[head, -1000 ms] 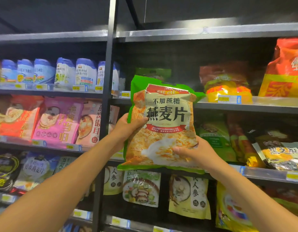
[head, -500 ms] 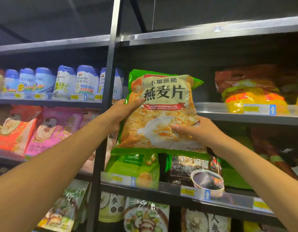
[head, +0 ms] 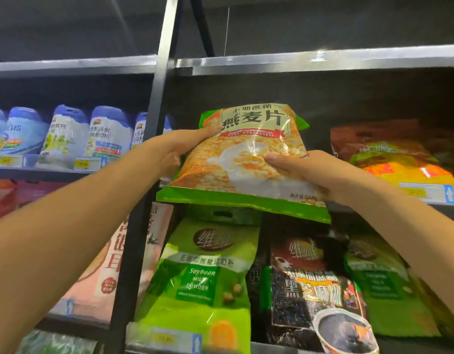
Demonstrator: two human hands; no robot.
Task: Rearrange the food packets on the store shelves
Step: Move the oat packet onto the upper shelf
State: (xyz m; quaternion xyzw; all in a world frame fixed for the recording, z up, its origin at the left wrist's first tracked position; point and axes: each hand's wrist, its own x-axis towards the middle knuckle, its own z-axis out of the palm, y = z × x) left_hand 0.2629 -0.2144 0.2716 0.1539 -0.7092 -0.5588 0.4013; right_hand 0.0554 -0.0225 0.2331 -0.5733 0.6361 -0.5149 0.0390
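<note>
I hold a large green and orange oatmeal packet (head: 242, 159) with both hands, raised and tilted back at the front of the upper shelf (head: 445, 209). My left hand (head: 181, 145) grips its left edge near the top. My right hand (head: 300, 172) clasps its lower right side, thumb on the front. The packet's top leans into the dark shelf bay and its green bottom edge hangs over the shelf lip.
A black upright post (head: 154, 103) stands just left of the packet. Blue and white bags (head: 67, 137) fill the left shelf. An orange and yellow packet (head: 397, 159) lies to the right. Below stand a green soybean milk powder bag (head: 208, 282) and a black sesame packet (head: 315, 290).
Both hands have lifted the oatmeal packet higher and tipped its top back toward the upper shelf. The view has moved closer and tilted up.
</note>
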